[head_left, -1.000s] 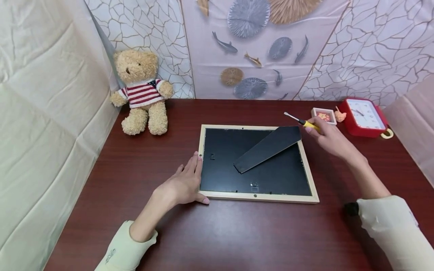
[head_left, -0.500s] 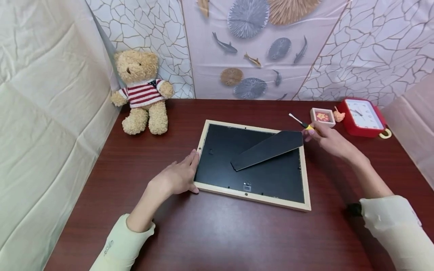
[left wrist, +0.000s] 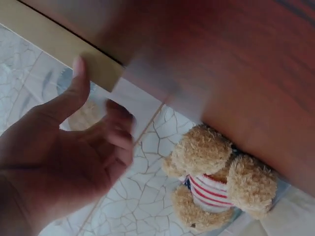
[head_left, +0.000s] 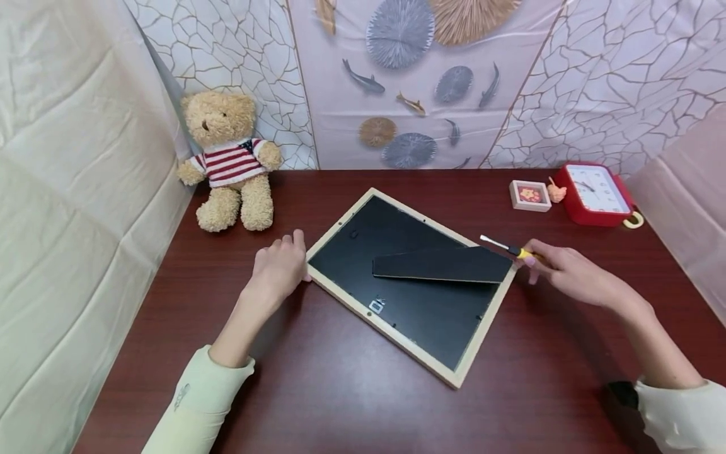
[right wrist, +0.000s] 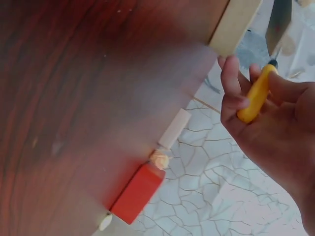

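Observation:
A picture frame (head_left: 416, 353) with a pale wood border lies back side up on the table, turned at a slant. Its black backing (head_left: 420, 315) carries a tapered stand leg (head_left: 442, 265) that reaches to the right corner. At the left corner is my left hand (head_left: 278, 265); in the left wrist view its thumb (left wrist: 78, 83) touches the border while the other fingers bend loosely away. My right hand (head_left: 567, 271) grips a screwdriver (head_left: 522, 253) by the yellow handle (right wrist: 256, 96), blade pointing left over the table. Its fingertips are right at the frame's right corner.
A teddy bear (head_left: 232, 161) in a striped shirt sits at the back left. Along the back right stand a small framed picture (head_left: 530, 195), a little orange ornament (head_left: 556, 190) and a red clock (head_left: 598, 194). Fabric hangs behind and on both sides.
The frame has turned clockwise on the table, its lower right corner swinging toward the front. The left hand has moved up and left with it; the right hand has come forward, still holding the screwdriver.

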### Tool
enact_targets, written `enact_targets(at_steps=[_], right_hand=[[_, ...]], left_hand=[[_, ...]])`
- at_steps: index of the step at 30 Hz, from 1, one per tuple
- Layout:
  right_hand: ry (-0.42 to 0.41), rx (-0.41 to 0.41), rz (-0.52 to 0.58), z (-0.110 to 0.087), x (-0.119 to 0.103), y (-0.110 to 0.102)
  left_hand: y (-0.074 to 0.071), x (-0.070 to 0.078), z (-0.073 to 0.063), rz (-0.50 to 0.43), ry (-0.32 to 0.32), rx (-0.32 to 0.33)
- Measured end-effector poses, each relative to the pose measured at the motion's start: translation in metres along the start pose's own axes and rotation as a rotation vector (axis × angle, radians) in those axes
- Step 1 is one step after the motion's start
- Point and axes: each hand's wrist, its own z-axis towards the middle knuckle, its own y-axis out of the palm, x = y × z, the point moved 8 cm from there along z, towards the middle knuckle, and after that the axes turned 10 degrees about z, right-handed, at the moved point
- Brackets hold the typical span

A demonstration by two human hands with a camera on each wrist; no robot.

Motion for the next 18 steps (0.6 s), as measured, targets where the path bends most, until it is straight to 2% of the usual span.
enact_targets(at_steps=[2,4,5,6,8,12,15,18], right_hand=[[-0.023,-0.039,0.012,-0.007,-0.004,0.003],[-0.055,-0.073,0.035,-0.014,-0.008,0.007],[-0.073,-0.091,0.048,-0.016,-0.011,0.009],[-0.093,-0.108,0.061,-0.019,-0.013,0.011],[-0.138,-0.149,0.094,-0.023,-0.018,0.017],[-0.221,-0.26,0.185,-0.03,-0.027,0.032],[-0.247,-0.346,0.263,-0.034,-0.031,0.042],[-0.233,-0.426,0.316,-0.037,-0.033,0.052]], left_hand=[[0.024,-0.012,0.013,-0.075,-0.005,0.06],[0.051,-0.023,0.027,-0.163,0.02,0.081],[0.051,-0.023,0.03,-0.19,0.02,0.072],[0.065,-0.029,0.038,-0.216,0.02,0.063],[0.08,-0.034,0.047,-0.245,0.034,0.042],[0.091,-0.031,0.054,-0.268,0.063,-0.038],[0.093,-0.02,0.055,-0.306,0.129,-0.11],[0.094,-0.007,0.053,-0.333,0.209,-0.168]])
